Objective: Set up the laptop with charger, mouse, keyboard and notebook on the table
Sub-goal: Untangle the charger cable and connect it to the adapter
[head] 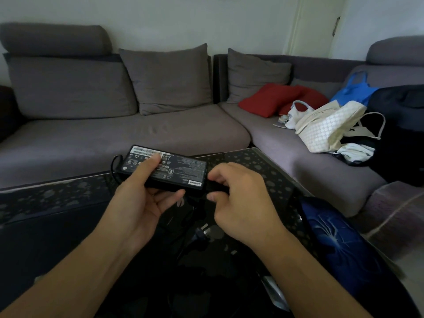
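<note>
My left hand [140, 198] grips a black charger brick [176, 168], label side up, above the dark table [46, 198]. At the brick's right end my right hand [238, 198] pinches a black cable connector [218, 188]. A wall plug [203, 230] with metal prongs hangs below my hands on a black cable. Under my hands a closed black laptop [181, 207] lies on the table, mostly hidden in shadow. A blue patterned mouse pad [339, 244] lies at the right.
A grey corner sofa [114, 134] wraps around the table's far and right sides. Red cushions [275, 97], white bags [328, 127], a blue bag [353, 88] and dark clothing [401, 134] lie on its right part. A silvery object [275, 292] sits near the bottom.
</note>
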Available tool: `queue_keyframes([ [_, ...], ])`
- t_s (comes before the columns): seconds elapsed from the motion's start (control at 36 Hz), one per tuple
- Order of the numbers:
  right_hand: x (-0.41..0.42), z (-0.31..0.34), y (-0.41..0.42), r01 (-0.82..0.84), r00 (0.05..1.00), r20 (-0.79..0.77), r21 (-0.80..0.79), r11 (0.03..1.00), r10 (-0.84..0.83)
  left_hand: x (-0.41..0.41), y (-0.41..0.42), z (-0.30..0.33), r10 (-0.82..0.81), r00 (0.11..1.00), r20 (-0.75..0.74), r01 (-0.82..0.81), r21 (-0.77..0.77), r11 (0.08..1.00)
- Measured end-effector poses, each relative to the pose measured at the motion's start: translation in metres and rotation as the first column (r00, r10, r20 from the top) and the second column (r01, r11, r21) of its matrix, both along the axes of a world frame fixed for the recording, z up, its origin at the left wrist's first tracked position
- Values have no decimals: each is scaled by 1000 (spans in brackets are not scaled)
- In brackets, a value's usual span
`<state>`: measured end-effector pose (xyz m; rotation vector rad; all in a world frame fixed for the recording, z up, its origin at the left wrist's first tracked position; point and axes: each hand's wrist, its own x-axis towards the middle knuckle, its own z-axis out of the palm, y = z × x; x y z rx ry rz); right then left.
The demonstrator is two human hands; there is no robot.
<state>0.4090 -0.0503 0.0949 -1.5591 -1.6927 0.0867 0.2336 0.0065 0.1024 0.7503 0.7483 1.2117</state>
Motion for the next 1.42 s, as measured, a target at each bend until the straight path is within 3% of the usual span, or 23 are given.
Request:
queue_keyframes([
  [0.11,3,-4,2,-25,1000,7,-84,996,26,12,-3,1,17,1000,-3,-17,-26,1000],
  [0.17,8,-4,2,-15,992,120,-110,994,29,20,-5,1,-2,1000,-4,2,-66,998],
  [0.25,15,-6,4,10,961,276,-2,1000,-9,31,-7,2,-99,995,-25,96,-88,991],
  [0.36,42,-9,15,57,995,78,108,993,-65,39,-4,6,-214,973,-82,217,24,976],
  [0.47,78,4,34,106,984,-135,-96,990,-118,43,20,4,-196,972,-130,206,64,976],
  [0.64,134,7,78,128,977,-113,-358,925,-179,65,54,-17,-161,976,-150,167,31,985],
  [0.78,168,-11,110,194,971,-39,-460,867,-237,73,65,-33,-136,984,-115,136,-7,991],
  [0.97,188,-39,136,365,931,107,-346,865,-350,79,83,-50,-143,989,-47,138,-108,985],
  [1.14,193,-54,153,350,923,25,-469,811,-384,84,86,-56,-128,990,-67,122,-87,989],
  [1.25,197,-69,155,356,925,61,-482,801,-375,82,86,-65,-122,987,-106,116,-58,992],
  [1.42,191,-78,150,456,889,163,-242,856,-428,82,89,-71,-121,992,-19,119,-85,989],
])
